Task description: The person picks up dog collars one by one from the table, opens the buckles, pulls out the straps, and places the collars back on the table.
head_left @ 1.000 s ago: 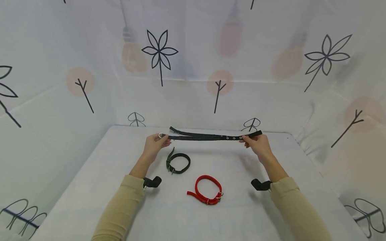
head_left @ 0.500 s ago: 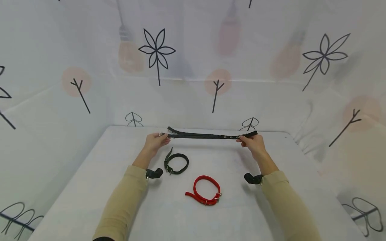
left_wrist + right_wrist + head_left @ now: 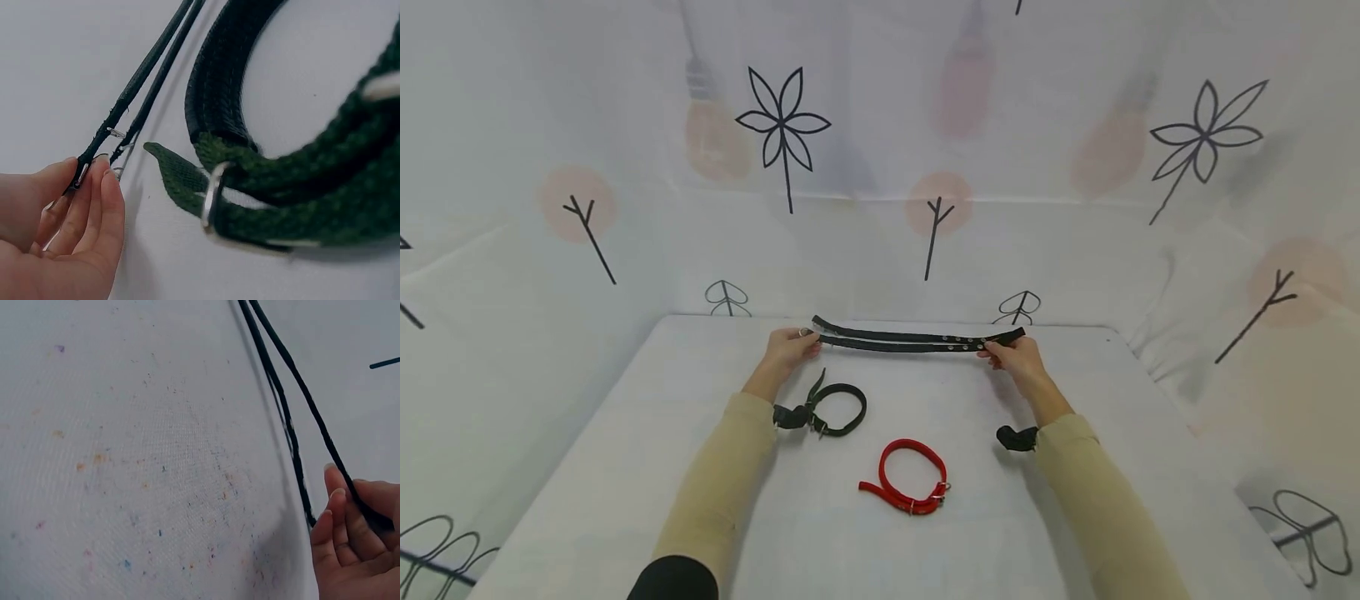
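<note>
Holding up a pair of long, flat black straps with metal eyelets (image 3: 898,348) near the far edge of a white table (image 3: 985,533), stretched sideways between both hands. Pinching the left ends between thumb and fingers of the left hand (image 3: 788,350), right by some small silver metal rings (image 3: 115,132). Gripping the other ends with the right hand (image 3: 1018,357), thumb against fingers on one strap; can't tell much about the hold on the second, partly hidden behind the fingertips. Can't tell if joined or separate, either.

Just below the left hand in the head view, got a dark green woven collar (image 3: 312,222) looped on the table, with a silver buckle (image 3: 210,209) and a pointed tail (image 3: 178,181). Closer to the camera and further right, also got a bright red collar (image 3: 897,497), looped too, loose tail pointing left. Wearing tan long sleeves (image 3: 707,483). Behind it all, a white backdrop (image 3: 850,267) printed with line-drawn flowers (image 3: 781,123).
</note>
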`<move>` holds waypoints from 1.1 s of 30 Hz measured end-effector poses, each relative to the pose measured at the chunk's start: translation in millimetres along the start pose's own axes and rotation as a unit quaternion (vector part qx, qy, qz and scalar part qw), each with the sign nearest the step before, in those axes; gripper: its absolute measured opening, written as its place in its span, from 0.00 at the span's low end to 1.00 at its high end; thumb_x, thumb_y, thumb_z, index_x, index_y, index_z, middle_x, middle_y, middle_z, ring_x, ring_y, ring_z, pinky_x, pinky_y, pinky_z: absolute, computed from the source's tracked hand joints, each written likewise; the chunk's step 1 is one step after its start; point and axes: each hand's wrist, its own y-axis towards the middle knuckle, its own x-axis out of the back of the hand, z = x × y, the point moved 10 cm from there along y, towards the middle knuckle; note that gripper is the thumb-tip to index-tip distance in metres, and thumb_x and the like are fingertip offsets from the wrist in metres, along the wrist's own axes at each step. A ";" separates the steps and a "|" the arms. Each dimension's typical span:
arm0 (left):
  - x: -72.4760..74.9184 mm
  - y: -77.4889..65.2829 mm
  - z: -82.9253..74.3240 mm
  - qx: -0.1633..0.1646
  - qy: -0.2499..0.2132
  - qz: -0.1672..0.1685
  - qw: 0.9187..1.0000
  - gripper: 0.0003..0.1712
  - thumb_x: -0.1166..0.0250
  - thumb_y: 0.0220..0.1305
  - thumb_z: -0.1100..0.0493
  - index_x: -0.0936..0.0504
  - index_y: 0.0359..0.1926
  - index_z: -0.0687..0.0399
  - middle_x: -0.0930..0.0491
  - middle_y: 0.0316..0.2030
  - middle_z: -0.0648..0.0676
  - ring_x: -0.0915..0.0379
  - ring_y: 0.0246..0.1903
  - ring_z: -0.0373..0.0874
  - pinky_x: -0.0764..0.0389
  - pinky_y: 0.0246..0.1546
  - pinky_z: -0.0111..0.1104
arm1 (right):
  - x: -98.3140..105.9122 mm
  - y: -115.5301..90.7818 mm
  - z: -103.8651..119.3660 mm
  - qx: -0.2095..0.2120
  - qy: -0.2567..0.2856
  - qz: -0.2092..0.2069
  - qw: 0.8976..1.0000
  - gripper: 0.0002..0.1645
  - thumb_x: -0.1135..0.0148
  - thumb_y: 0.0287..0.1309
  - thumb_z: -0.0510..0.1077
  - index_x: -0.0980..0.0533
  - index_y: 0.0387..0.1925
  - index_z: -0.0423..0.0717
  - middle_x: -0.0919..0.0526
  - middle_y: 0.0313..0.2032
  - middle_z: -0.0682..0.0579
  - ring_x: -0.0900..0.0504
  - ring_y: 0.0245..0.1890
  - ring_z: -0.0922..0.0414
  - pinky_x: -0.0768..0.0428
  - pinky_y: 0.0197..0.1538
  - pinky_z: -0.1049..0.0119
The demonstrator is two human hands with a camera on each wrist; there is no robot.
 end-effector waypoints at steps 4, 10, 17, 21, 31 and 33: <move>-0.3 3.7 3.6 -0.001 0.014 -0.004 1.000 0.24 0.37 0.71 0.69 0.29 0.64 0.78 0.17 0.42 0.63 0.17 0.33 0.38 0.16 0.46 0.31 | 0.0 3.5 -5.0 -0.014 -0.009 0.001 1.000 0.20 0.43 0.74 0.38 0.27 0.56 0.22 0.09 0.33 0.47 0.21 0.28 0.62 0.20 0.36 0.71; 0.1 3.6 4.7 0.003 0.027 -0.007 1.000 0.26 0.36 0.71 0.69 0.29 0.66 0.76 0.19 0.52 0.70 0.16 0.35 0.40 0.17 0.48 0.32 | -0.4 8.4 -22.6 -0.066 0.007 -0.006 0.998 0.16 0.41 0.74 0.39 0.27 0.53 0.30 0.10 0.30 0.53 0.21 0.28 0.62 0.22 0.34 0.70; 7.3 -3.6 -1.6 -0.007 0.098 -0.015 0.995 0.29 0.35 0.71 0.67 0.31 0.68 0.76 0.21 0.55 0.74 0.15 0.33 0.41 0.15 0.42 0.31 | 2.0 6.0 -24.5 -0.079 0.015 -0.005 0.997 0.16 0.43 0.75 0.39 0.29 0.54 0.30 0.10 0.34 0.52 0.18 0.32 0.61 0.18 0.39 0.69; 16.3 -6.4 -6.3 -0.008 0.172 -0.018 0.985 0.25 0.34 0.71 0.64 0.26 0.63 0.73 0.17 0.51 0.70 0.17 0.28 0.37 0.15 0.42 0.31 | 6.4 1.7 -21.4 -0.076 0.007 0.003 0.997 0.23 0.45 0.76 0.39 0.32 0.61 0.24 0.10 0.40 0.46 0.16 0.34 0.62 0.17 0.42 0.68; 32.6 -23.8 -18.1 -0.027 0.292 0.013 0.956 0.27 0.33 0.70 0.55 0.24 0.62 0.68 0.17 0.53 0.67 0.13 0.43 0.49 0.25 0.61 0.45 | 28.3 -10.9 -20.4 -0.074 -0.041 0.008 0.996 0.28 0.46 0.75 0.39 0.34 0.65 0.20 0.10 0.41 0.44 0.15 0.34 0.65 0.16 0.44 0.69; 32.3 -29.1 -20.7 -0.039 0.291 0.026 0.956 0.26 0.33 0.71 0.56 0.25 0.62 0.70 0.19 0.55 0.70 0.15 0.46 0.54 0.21 0.57 0.43 | 31.2 -13.3 -18.9 -0.074 -0.051 0.009 0.996 0.29 0.46 0.75 0.40 0.35 0.65 0.20 0.10 0.42 0.45 0.15 0.35 0.65 0.16 0.44 0.68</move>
